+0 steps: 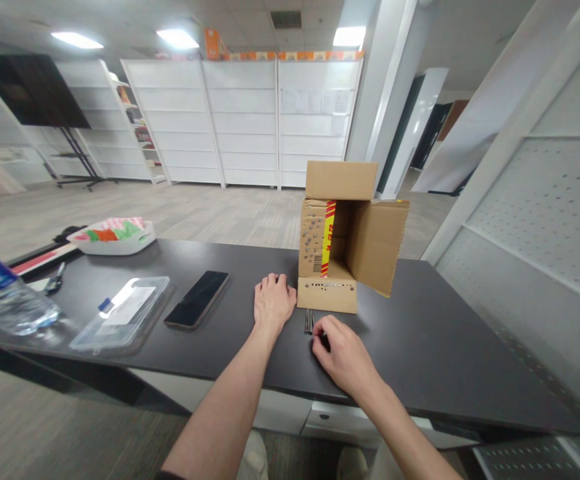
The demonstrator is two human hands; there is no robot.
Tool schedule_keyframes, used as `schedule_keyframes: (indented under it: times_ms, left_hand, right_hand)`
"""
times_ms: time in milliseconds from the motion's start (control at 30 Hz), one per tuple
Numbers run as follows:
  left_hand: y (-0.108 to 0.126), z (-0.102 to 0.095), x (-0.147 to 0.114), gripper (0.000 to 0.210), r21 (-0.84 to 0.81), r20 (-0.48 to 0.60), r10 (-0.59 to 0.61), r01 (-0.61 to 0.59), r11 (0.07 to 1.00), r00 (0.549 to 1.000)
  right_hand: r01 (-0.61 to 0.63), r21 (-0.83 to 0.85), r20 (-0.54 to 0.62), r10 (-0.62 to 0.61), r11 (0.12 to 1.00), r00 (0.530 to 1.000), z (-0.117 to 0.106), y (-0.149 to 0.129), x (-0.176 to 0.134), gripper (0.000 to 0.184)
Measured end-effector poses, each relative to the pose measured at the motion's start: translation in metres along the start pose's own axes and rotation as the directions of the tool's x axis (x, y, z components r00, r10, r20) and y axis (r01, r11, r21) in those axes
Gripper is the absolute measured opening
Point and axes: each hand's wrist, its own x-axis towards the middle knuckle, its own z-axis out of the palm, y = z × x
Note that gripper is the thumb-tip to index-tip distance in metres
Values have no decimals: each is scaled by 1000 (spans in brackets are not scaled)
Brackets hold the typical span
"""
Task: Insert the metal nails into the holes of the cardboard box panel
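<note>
Clock positions are taken from the right hand, with 12 pointing away from the person. The dark grey, flat-topped table (430,347) carries all items listed. At 12 o'clock stands a brown corrugated-cardboard box (363,240), its front flaps spread and its lower front flap (327,303) marked by a row of dark spots, holes or heads, not determinable. At 10, well apart, is a white oval plastic tray (115,248); at 9, a clear rectangular plastic case (120,320); nearer, between 9 and 10, a black slab phone (197,300).

The left hand (275,300), at 10, lies palm down beside the box, fingers close together, gripping nothing visible; contact with the box cannot be confirmed. The right hand (337,350) is curled, thumb and forefinger near each other; whether they pinch anything cannot be told.

Slim silver metal pins (308,321) lie at 10 to 11, just below that flap and beside the right fingertips. Assessment: light, rigid, smooth, liable to roll; best taken mid-shank. The cardboard is judged light and dentable; brace it at a side edge.
</note>
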Motion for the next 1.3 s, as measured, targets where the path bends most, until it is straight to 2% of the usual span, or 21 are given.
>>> schedule_keyframes:
  times_ms: [733, 1300]
  left_hand:
    - [-1, 2, 1, 29, -1, -9, 7, -7, 1000, 1000]
    - [-1, 1, 0, 30, 7, -12, 11, -11, 1000, 1000]
  right_hand:
    - [-26, 22, 50, 25, 999, 998, 0, 0, 1, 15]
    - [-40, 25, 33, 39, 999, 999, 1, 1, 2, 12]
